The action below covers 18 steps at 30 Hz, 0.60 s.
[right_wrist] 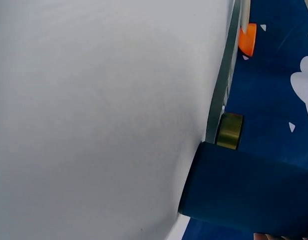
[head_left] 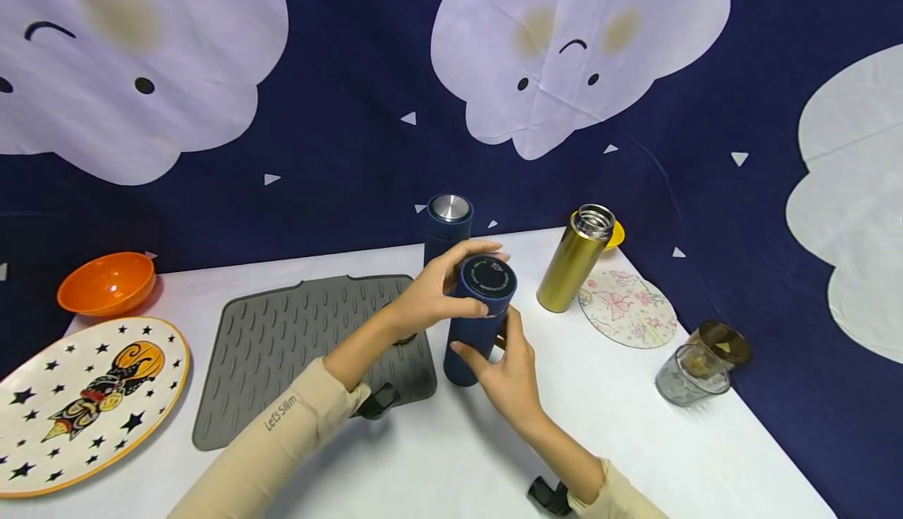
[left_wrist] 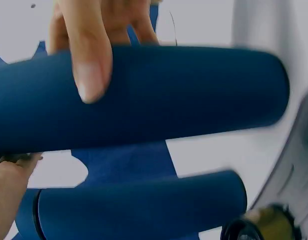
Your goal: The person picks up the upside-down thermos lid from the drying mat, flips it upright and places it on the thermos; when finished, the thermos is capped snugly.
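A dark blue thermos flask with a black-topped lid stands in the middle of the white table. My left hand holds it round the lid from the left, thumb across the near side. Lower down, my right hand grips the flask's body, its thumb on the front; the other fingers are mostly hidden behind. In the left wrist view the flask lies across the picture with a thumb over it. The right wrist view shows its base at the table. Just behind stands a second blue flask with a silver top.
A gold flask without a lid stands to the right, beside a round patterned mat. Two glasses are near the right edge. On the left are a grey drying mat, an orange bowl, a star-patterned plate and a gold lid.
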Motion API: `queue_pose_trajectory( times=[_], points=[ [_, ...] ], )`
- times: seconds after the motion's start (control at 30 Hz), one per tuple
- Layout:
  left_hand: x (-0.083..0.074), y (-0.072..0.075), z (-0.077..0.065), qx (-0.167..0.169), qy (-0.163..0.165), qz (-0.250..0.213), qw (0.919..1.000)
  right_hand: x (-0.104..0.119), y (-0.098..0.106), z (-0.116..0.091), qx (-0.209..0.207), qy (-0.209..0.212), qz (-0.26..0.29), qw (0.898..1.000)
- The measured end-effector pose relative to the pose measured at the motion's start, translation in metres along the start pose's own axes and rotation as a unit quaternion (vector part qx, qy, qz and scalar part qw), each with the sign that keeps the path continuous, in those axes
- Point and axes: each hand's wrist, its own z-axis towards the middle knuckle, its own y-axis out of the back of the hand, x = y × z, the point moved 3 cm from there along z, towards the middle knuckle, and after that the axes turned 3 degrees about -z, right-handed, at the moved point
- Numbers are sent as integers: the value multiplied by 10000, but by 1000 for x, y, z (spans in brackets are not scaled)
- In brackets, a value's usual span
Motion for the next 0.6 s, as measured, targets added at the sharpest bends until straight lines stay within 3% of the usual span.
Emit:
queue_pose_trajectory(
  times=[0.03, 0.17, 0.27, 0.4, 0.47, 0.6],
  points=[
    [0, 1, 0, -4, 7, 45, 10000, 0, 0, 0, -1, -6, 7, 10000],
    [-1, -1, 0, -475, -183, 991, 9938, 0, 0, 0, 21, 52, -9, 10000],
    [0, -4, 0, -409, -314, 721, 9961, 0, 0, 0, 25, 80, -25, 10000],
    [1, -4, 0, 159, -210, -63, 9996, -1, 0, 0, 6, 58, 5, 10000],
    [0, -4, 0, 241, -198, -2, 9995, -1, 0, -1, 12, 47, 2, 10000],
    [0, -4, -1, -25, -272, 404, 9988, 0, 0, -1, 32, 19, -22, 10000]
  ],
)
